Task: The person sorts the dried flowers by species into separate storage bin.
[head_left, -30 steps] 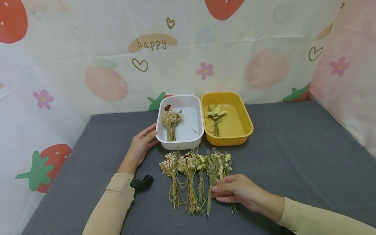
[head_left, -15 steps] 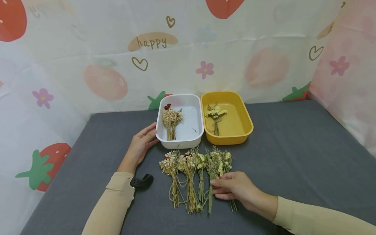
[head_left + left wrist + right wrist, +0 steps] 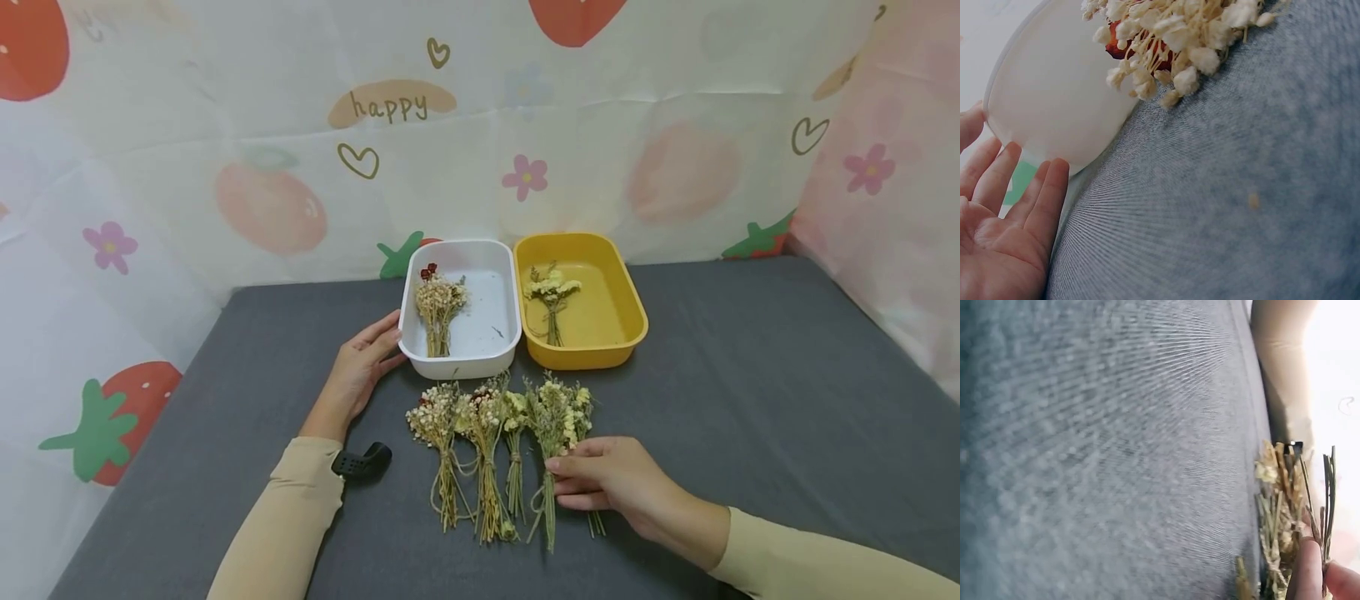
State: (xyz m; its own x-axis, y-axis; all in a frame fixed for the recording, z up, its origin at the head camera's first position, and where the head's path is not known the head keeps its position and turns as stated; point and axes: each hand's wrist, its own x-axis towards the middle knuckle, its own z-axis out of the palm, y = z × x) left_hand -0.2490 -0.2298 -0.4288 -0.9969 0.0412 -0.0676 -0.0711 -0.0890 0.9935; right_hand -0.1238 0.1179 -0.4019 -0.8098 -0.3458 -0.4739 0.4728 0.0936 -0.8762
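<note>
On the far left, a tan sleeve (image 3: 277, 517) leads to the left hand (image 3: 356, 379), whose fingers are straight and lightly spread, fingertips against the near part of the white tray's (image 3: 489, 304) left wall, gripping nothing. A black wrist device (image 3: 362, 463) juts from that sleeve's cuff, in front of the white tray and to its left. Inside the white tray, along its left side, lies a cream bunch (image 3: 440, 310) of dried flowers with dark red blooms at its top. Directly in front of the white tray, on the grey cloth (image 3: 720, 383), are the first bunch (image 3: 433, 419), cream-headed, the second bunch (image 3: 483, 417), cream with dark red, and the slimmer, yellowish third bunch (image 3: 514, 417). Just right of these, in front of the white tray's right edge, is the green fourth bunch (image 3: 550, 417), its stems pinched between the thumb and fingers of the right hand (image 3: 622, 483). The yellow-headed fifth bunch (image 3: 581, 408) lies partly behind that hand. The yellow tray (image 3: 603, 304) stands right beside the white tray, with a yellow bunch (image 3: 553, 287) along its left side.
</note>
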